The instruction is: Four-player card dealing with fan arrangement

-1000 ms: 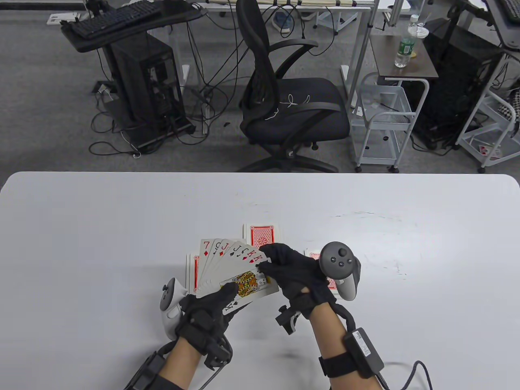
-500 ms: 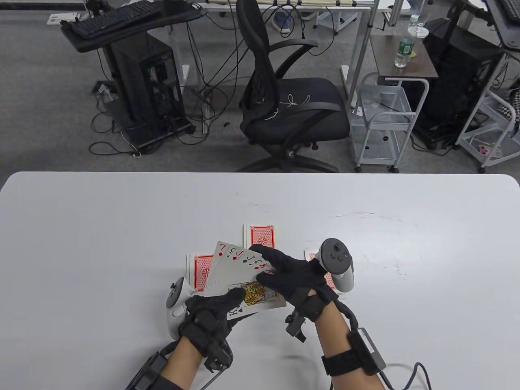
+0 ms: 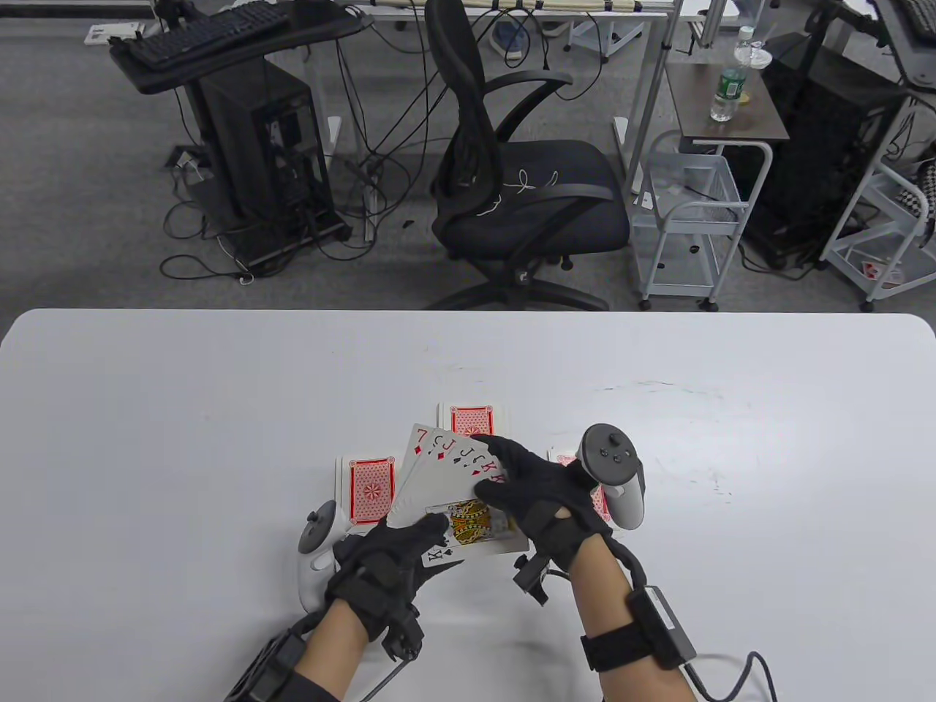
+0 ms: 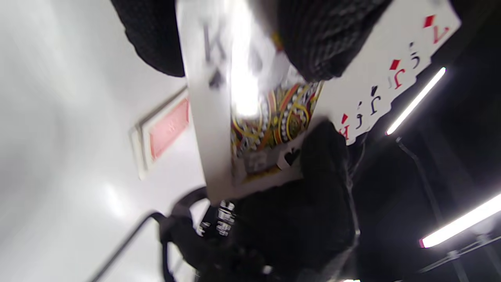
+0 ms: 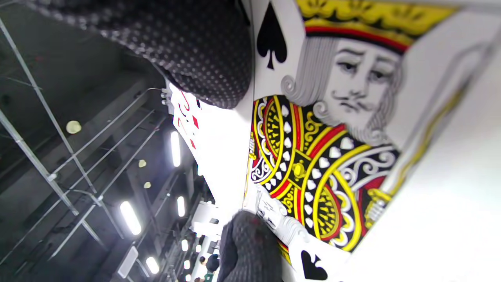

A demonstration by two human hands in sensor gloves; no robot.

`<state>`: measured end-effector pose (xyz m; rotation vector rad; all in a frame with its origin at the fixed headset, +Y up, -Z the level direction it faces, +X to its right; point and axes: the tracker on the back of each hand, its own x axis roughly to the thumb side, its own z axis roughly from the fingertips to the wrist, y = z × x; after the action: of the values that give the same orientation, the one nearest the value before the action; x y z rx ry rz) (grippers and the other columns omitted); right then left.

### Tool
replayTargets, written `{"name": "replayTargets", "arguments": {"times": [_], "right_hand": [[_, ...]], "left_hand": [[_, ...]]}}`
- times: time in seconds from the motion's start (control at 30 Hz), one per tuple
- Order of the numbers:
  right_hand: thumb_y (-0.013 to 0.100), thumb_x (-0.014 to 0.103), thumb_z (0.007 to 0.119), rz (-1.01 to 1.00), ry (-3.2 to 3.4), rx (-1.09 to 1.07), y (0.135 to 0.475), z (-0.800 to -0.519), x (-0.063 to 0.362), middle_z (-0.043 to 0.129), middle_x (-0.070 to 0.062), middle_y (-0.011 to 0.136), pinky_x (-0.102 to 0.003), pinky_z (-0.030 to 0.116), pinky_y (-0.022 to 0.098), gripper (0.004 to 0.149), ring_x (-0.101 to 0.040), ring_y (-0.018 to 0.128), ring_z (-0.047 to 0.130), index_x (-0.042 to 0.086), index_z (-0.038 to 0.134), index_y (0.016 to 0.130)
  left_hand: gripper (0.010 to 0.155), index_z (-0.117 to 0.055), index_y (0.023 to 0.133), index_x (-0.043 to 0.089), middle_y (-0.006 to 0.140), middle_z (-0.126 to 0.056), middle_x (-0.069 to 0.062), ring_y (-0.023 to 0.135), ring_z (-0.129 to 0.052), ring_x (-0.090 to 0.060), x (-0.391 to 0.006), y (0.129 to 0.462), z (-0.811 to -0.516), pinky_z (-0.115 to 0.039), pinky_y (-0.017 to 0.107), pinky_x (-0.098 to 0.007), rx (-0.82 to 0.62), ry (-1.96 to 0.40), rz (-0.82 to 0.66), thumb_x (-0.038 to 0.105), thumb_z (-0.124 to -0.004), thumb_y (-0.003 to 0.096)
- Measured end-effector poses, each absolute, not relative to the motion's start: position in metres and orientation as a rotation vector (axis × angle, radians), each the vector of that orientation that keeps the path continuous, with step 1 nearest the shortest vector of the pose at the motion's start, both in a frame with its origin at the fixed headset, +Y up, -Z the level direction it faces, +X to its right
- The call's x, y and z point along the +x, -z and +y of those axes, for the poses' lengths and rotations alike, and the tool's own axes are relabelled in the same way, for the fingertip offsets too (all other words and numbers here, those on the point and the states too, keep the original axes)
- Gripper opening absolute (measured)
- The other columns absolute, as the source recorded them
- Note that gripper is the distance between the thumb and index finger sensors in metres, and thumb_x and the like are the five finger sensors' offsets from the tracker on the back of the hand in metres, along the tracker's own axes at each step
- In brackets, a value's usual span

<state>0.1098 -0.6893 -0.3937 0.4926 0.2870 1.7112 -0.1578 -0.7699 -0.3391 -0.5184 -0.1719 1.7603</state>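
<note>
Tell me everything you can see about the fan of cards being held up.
The fan of cards is face-up, held above the white table between both gloved hands. Its spread corners read a red seven of diamonds, jacks and kings, with the king of spades on top at the front. The left hand grips the lower corner, thumb on the king; the right hand pinches the right edge. The cards look glossy and slightly tilted.

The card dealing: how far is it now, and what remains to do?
Dealing looks done: three face-down piles lie on the table, left, far and right. In hand: the left hand and right hand both hold the fourth hand as a face-up fan, its king of spades in front. Left: evening the fan; the three piles are not fanned.
</note>
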Motion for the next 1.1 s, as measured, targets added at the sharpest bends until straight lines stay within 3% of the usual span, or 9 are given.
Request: {"name": "replayTargets", "arguments": {"times": [0.17,0.33,0.57,0.73,0.93,1.1], "right_hand": [[0.05,0.011,0.085,0.36,-1.821,0.482,0.402,-0.691,0.123,0.081,-0.017,0.088,-0.05,0.087,0.04,0.059,-0.04,0.065,0.103,0.011,0.062,0.104],[0.05,0.011,0.085,0.514,-1.986,0.495,0.413,-0.705,0.117,0.081,-0.017,0.088,-0.05,0.086,0.04,0.059,-0.04,0.065,0.103,0.011,0.062,0.104],[0.049,0.009,0.086,0.753,-2.119,0.618,0.426,-0.729,0.092,0.082,-0.016,0.089,-0.053,0.082,0.045,0.058,-0.041,0.069,0.1,0.015,0.065,0.103],[0.049,0.008,0.085,0.746,-2.26,0.649,0.432,-0.734,0.081,0.081,-0.014,0.09,-0.057,0.077,0.049,0.057,-0.041,0.072,0.098,0.019,0.067,0.102],[0.048,0.007,0.085,0.545,-2.508,0.722,0.428,-0.737,0.065,0.081,-0.009,0.093,-0.062,0.069,0.054,0.056,-0.038,0.078,0.092,0.026,0.07,0.099],[0.047,0.011,0.086,0.301,-2.739,0.702,0.42,-0.745,0.059,0.05,-0.011,0.099,-0.062,0.058,0.058,0.058,-0.037,0.077,0.068,0.035,0.07,0.097]], "left_hand": [[0.072,-0.041,0.109,0.026,0.11,-0.061,-0.002,0.096,-0.079,-0.033,-0.18,0.341,-0.742,-0.072,0.068,-0.046,-0.312,-1.318,-0.156,0.037,-0.084,0.0518],[0.068,-0.047,0.107,0.029,0.11,-0.061,0.001,0.098,-0.077,-0.032,-0.171,0.322,-0.717,-0.07,0.069,-0.046,-0.148,-0.918,-0.261,0.035,-0.085,0.0504],[0.063,-0.055,0.105,0.034,0.11,-0.064,0.006,0.101,-0.073,-0.029,-0.115,0.309,-0.731,-0.068,0.071,-0.045,-0.281,-0.492,-0.447,0.033,-0.085,0.0498],[0.063,-0.053,0.105,0.038,0.113,-0.059,0.01,0.106,-0.063,-0.025,-0.091,0.317,-0.749,-0.062,0.074,-0.044,-0.385,-0.292,-0.429,0.033,-0.084,0.0508],[0.06,-0.054,0.105,0.04,0.113,-0.055,0.013,0.107,-0.058,-0.021,-0.081,0.329,-0.764,-0.06,0.076,-0.042,-0.449,-0.207,-0.378,0.033,-0.081,0.0521],[0.059,-0.054,0.104,0.042,0.111,-0.054,0.017,0.106,-0.056,-0.016,-0.081,0.333,-0.769,-0.06,0.075,-0.04,-0.481,-0.21,-0.349,0.033,-0.081,0.0522]]}}
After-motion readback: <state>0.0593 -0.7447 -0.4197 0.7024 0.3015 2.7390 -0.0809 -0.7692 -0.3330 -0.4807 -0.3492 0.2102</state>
